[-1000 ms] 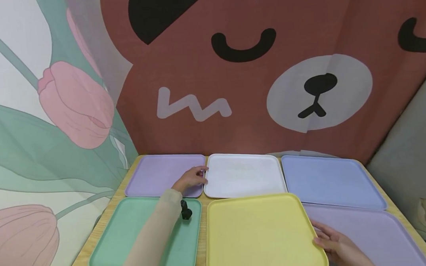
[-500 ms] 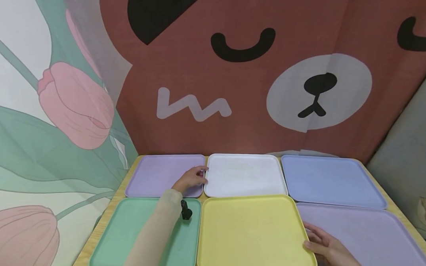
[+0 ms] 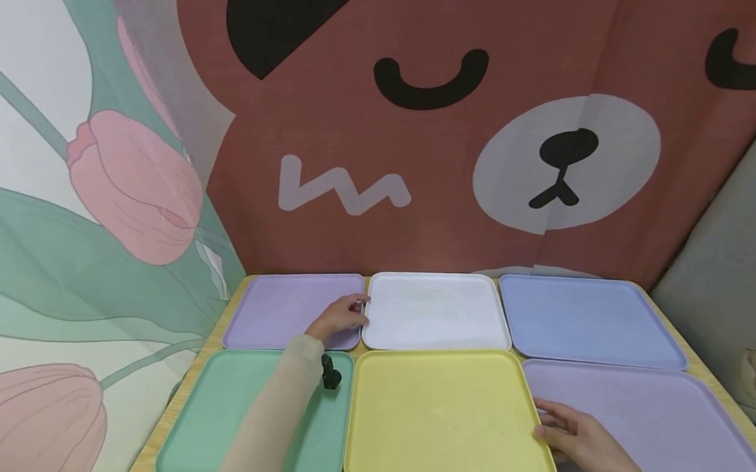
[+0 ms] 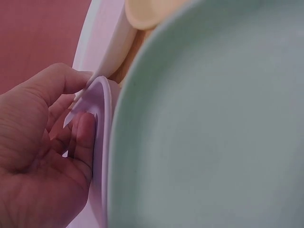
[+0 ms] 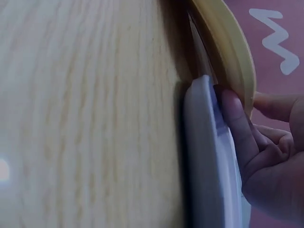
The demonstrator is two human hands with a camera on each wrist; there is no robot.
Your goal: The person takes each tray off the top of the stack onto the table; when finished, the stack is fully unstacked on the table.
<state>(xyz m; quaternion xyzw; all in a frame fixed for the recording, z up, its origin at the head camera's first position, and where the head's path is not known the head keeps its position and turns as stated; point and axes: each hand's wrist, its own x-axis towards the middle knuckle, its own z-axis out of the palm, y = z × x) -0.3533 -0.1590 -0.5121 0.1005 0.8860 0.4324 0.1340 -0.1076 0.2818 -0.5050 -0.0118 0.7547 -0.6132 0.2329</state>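
My left hand (image 3: 339, 318) reaches over the purple tray (image 3: 280, 307) at the back left. Its loosely bent fingers touch the left rim of the white tray (image 3: 435, 311). My right hand (image 3: 580, 438) pinches the right rim of the yellow tray (image 3: 446, 416), front middle. In the right wrist view the thumb and a finger sit either side of the yellow rim (image 5: 237, 57), by the corner of the front right purple tray (image 5: 204, 137). The yellow tray lies against the green tray (image 3: 196, 420) and just in front of the white one.
A blue tray (image 3: 591, 322) lies at the back right, behind the larger purple tray (image 3: 638, 400). All stand on a wooden table (image 3: 141, 471). A brown bear-print cloth (image 3: 340, 245) hangs right behind the table, with a tulip-print cloth (image 3: 135, 183) on the left.
My right hand has slid the yellow tray to the left, up to the green tray, and a little nearer to me. The green tray has shifted slightly left. My left hand stays in place.
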